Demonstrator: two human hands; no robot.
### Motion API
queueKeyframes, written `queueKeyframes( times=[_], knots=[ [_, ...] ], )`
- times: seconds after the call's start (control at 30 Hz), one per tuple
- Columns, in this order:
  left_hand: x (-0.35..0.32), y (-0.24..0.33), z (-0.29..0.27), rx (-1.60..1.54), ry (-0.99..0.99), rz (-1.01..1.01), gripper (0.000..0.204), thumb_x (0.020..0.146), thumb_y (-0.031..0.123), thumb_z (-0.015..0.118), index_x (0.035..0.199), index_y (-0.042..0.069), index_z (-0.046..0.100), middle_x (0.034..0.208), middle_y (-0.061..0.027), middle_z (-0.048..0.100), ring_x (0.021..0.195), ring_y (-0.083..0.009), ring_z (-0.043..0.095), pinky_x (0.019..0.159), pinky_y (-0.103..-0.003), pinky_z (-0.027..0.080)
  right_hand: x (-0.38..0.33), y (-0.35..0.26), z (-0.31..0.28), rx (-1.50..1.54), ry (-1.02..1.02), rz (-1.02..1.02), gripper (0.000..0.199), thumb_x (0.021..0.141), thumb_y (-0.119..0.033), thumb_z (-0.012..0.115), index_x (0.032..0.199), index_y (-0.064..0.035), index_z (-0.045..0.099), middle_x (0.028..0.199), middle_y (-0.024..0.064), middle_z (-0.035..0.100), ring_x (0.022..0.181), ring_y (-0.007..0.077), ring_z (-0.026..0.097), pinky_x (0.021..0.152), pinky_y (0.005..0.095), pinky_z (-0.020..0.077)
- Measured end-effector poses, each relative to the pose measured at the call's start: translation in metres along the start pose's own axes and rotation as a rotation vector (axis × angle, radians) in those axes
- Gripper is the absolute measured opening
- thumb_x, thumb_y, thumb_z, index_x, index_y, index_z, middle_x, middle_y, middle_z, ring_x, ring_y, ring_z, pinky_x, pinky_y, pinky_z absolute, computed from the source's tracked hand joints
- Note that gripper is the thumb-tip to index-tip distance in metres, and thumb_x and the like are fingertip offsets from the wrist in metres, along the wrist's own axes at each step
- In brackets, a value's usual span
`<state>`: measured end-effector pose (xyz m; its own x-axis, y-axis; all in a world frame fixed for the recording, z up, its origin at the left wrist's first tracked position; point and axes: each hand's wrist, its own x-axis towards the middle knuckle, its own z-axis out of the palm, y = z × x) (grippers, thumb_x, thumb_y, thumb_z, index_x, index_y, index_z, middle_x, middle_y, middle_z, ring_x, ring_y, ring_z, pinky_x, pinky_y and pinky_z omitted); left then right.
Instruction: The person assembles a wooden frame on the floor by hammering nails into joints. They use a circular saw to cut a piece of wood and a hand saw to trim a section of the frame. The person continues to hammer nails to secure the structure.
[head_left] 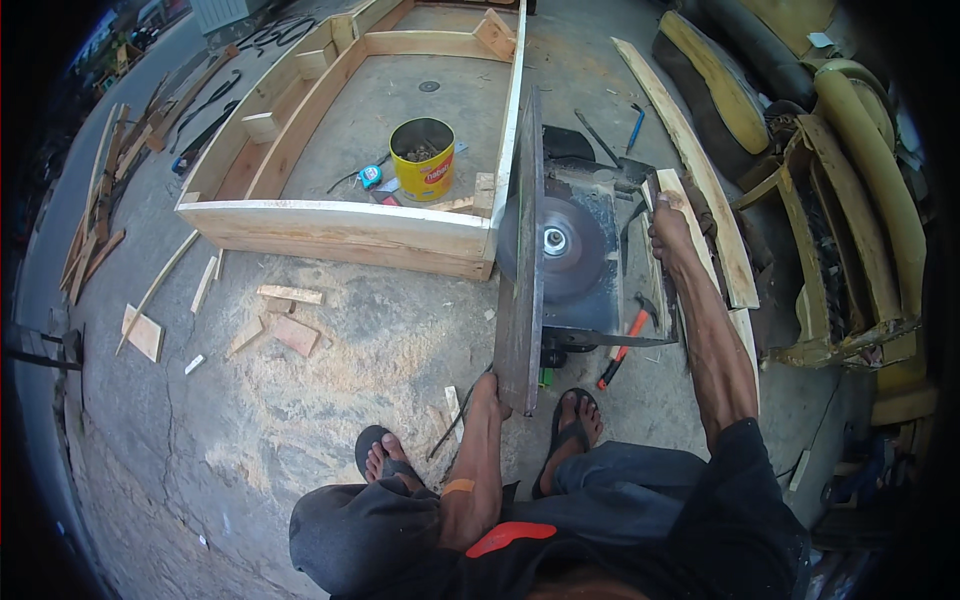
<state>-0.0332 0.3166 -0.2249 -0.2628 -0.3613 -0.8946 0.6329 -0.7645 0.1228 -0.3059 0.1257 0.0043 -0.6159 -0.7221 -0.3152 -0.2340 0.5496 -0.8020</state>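
A table saw lies tipped on its side in front of me, its dark flat top (pixel 522 310) standing on edge. The round saw blade (pixel 575 250) faces me beside that top, inside a dusty metal housing (pixel 600 315). My left hand (pixel 486 392) is closed on the near lower edge of the top; its fingertips are partly hidden behind it. My right hand (pixel 669 228) is closed round the saw's base edge on the right, next to a pale wood strip. A hammer (pixel 628 345) with an orange and black handle lies under the base, near my right forearm.
A large wooden frame (pixel 340 235) lies ahead, with a yellow tub (pixel 422 165) and tape measure (pixel 370 176) inside. Offcuts (pixel 295 335) and sawdust (pixel 330 400) cover the floor at left. Long boards (pixel 700 180) and stripped chair frames (pixel 850 220) stand at right.
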Motion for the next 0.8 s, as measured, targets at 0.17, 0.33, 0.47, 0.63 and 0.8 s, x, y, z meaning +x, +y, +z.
queueKeyframes(
  times=[0.17, 0.33, 0.47, 0.63, 0.8],
  knots=[
    [0.096, 0.009, -0.059, -0.213, -0.135, 0.082, 0.047, 0.102, 0.016, 0.029, 0.139, -0.003, 0.053, 0.134, -0.0229, 0.062, 0.123, -0.0354, 0.062, 0.103, -0.053, 0.049, -0.011, -0.035, 0.053, 0.02, -0.085, -0.052, 0.053, 0.107, -0.053, 0.036, 0.074, -0.013, 0.046, 0.058, -0.0033, 0.038, 0.043, 0.0094, 0.03, 0.04, 0.0299, 0.025],
    [0.052, 0.017, -0.037, -0.172, -0.055, 0.053, 0.046, 0.102, 0.016, 0.029, 0.137, -0.002, 0.054, 0.132, -0.0224, 0.062, 0.121, -0.035, 0.063, 0.101, -0.054, 0.051, -0.002, -0.029, 0.048, 0.007, -0.077, -0.052, 0.054, 0.107, -0.054, 0.036, 0.074, -0.0128, 0.046, 0.058, -0.0033, 0.038, 0.043, 0.0094, 0.029, 0.039, 0.0297, 0.0248],
    [-0.036, 0.03, 0.012, -0.065, 0.122, 0.013, 0.045, 0.103, 0.016, 0.029, 0.136, -0.001, 0.054, 0.132, -0.0222, 0.063, 0.12, -0.0351, 0.063, 0.101, -0.055, 0.051, 0.007, -0.014, 0.02, 0.022, -0.067, -0.02, 0.052, 0.106, -0.056, 0.037, 0.092, -0.0093, 0.054, 0.062, -0.0029, 0.04, 0.044, 0.0086, 0.03, 0.04, 0.0273, 0.0258],
    [-0.05, 0.047, 0.008, -0.057, 0.098, 0.088, 0.045, 0.102, 0.015, 0.03, 0.136, -0.002, 0.053, 0.132, -0.023, 0.062, 0.118, -0.0363, 0.065, 0.1, -0.055, 0.052, 0.007, -0.029, 0.043, 0.031, -0.111, -0.044, 0.054, 0.106, -0.056, 0.036, 0.08, -0.0109, 0.05, 0.061, -0.0024, 0.04, 0.044, 0.0095, 0.03, 0.039, 0.0288, 0.0254],
    [-0.05, 0.048, 0.01, -0.101, 0.128, 0.065, 0.038, 0.1, 0.016, 0.033, 0.129, 0.0, 0.052, 0.122, -0.0199, 0.06, 0.106, -0.0335, 0.062, 0.088, -0.052, 0.052, 0.007, -0.03, 0.044, 0.02, -0.095, -0.046, 0.054, 0.106, -0.056, 0.036, 0.08, -0.0111, 0.05, 0.061, -0.0025, 0.04, 0.044, 0.0094, 0.03, 0.039, 0.0289, 0.0253]
  ],
)
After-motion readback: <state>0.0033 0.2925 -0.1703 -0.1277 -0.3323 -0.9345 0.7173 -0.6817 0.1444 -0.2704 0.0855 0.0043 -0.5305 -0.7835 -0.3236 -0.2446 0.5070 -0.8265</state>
